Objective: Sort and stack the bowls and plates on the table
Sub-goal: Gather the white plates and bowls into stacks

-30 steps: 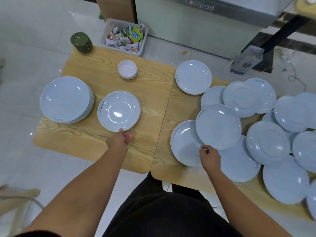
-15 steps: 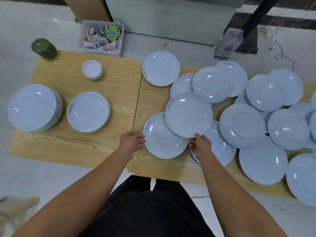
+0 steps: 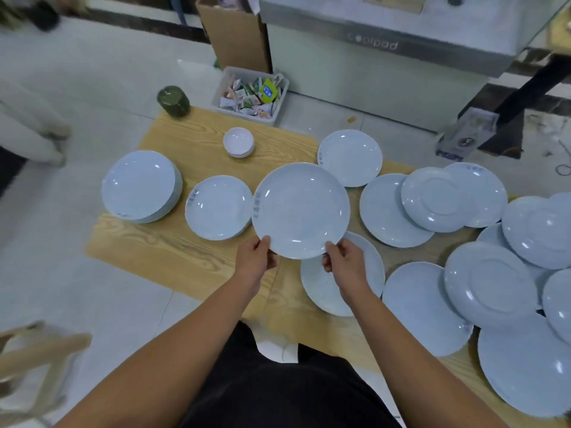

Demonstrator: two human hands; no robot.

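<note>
Meanwhile, both hands gripping one pale blue plate (image 3: 301, 210) by its near rim: left hand (image 3: 255, 261) pinching the near-left edge, right hand (image 3: 343, 263) pinching the near-right edge. Held face up above the seam between the two wooden tables (image 3: 173, 251), overlapping the view of a second plate (image 3: 315, 291) lying flat below the right hand.

Just left of the held plate, a short stack of mid-size plates (image 3: 217, 207); farther left, a taller stack of large plates (image 3: 139, 186). Behind those, toward the far edge, a small stack of white bowls (image 3: 238, 142), count within it impossible to tell. At the far-left corner, a dark green jar (image 3: 173, 101).

On the right table, loose plates scattered and overlapping, some face up, some upside down; roughly a dozen visible, exact count unclear because of overlap and the frame edge. One single plate (image 3: 350, 157) lying apart at the far side, just beyond the held one.

Beyond the tables, on the floor: a white bin (image 3: 279, 101) full of packets, a cardboard box (image 3: 236, 35), a grey cabinet (image 3: 380, 57).
</note>
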